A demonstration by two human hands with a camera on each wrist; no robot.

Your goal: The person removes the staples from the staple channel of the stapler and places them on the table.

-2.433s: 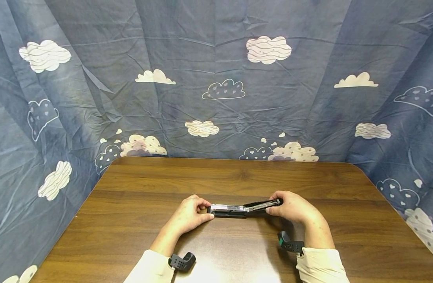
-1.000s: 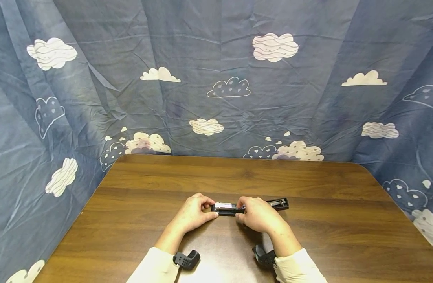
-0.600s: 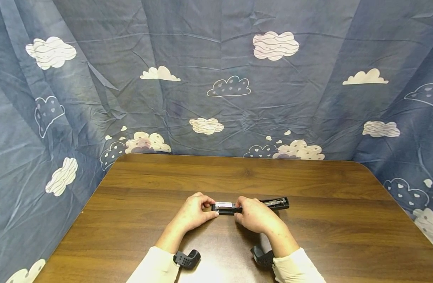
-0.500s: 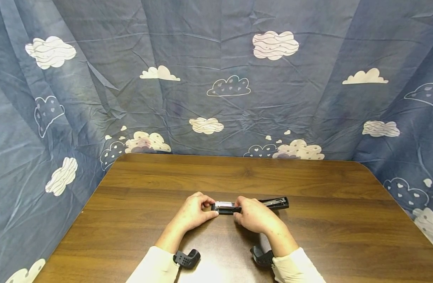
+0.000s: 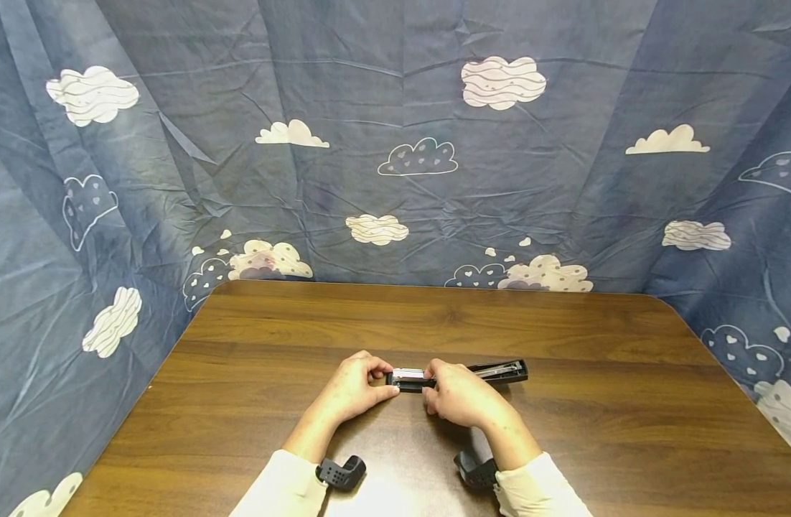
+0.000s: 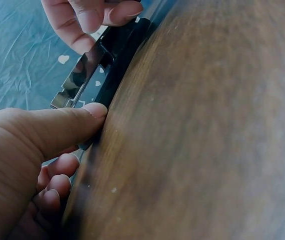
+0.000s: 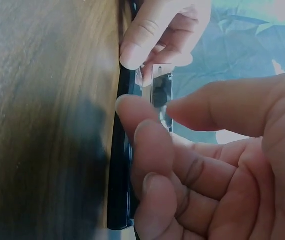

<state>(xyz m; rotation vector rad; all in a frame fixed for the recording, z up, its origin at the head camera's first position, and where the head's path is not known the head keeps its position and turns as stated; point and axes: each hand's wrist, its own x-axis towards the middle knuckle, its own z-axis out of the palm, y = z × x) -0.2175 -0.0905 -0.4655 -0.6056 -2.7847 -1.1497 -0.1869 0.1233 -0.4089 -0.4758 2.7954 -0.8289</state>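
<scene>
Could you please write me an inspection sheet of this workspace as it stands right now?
Surface: brown wooden table, with glare at the near edge.
Job's things: black stapler lying opened out flat, metal staple channel facing up.
Clutter: nothing seen.
Hands: left hand grips the stapler's left end; right hand holds its fingers at the channel near the middle, but whether they pinch anything cannot be told.
Cables: nothing seen.
Surroundings: blue cloth with cloud print hangs behind and at both sides; black wrist mounts on white sleeves.
</scene>
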